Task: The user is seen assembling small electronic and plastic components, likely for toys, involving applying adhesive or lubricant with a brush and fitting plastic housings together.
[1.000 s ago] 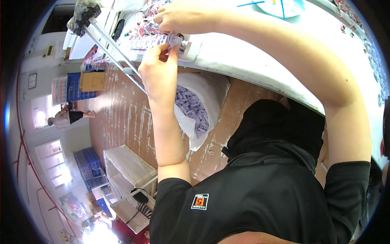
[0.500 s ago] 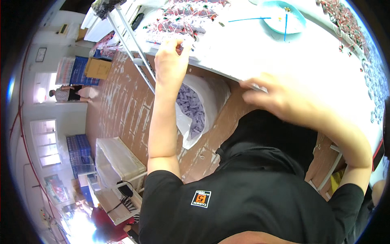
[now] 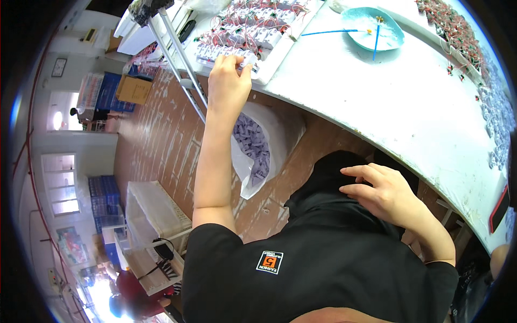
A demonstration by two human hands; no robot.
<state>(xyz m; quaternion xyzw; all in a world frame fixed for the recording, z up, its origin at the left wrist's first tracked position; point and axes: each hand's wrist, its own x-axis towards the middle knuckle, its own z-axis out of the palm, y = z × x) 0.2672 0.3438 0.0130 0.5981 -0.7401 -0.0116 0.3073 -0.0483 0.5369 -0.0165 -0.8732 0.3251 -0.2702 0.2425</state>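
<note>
My left hand [image 3: 229, 83] is at the near end of a white tray [image 3: 276, 63] on the table's left part. Its thumb and fingers are pinched on a small white plastic piece [image 3: 246, 60] in the front row, partly hidden by the fingers. Rows of similar white casings [image 3: 264, 36] with thin red and white wires and small green parts fill the tray. Below the table's front edge, my right hand [image 3: 383, 192] hovers over my lap with its fingers apart and nothing in them.
A light-blue dish [image 3: 396, 44] with blue sticks stands on the white table [image 3: 334, 81]. Red wired parts [image 3: 452, 32] lie at the far right, near many translucent pieces [image 3: 498, 118]. Metal poles [image 3: 175, 46] rise at left. A white sack [image 3: 280, 129] of small pieces sits below.
My right hand has drawn back from over the table's edge to above my lap, its fingers spreading. My left hand stays at the tray. The view has shifted slightly.
</note>
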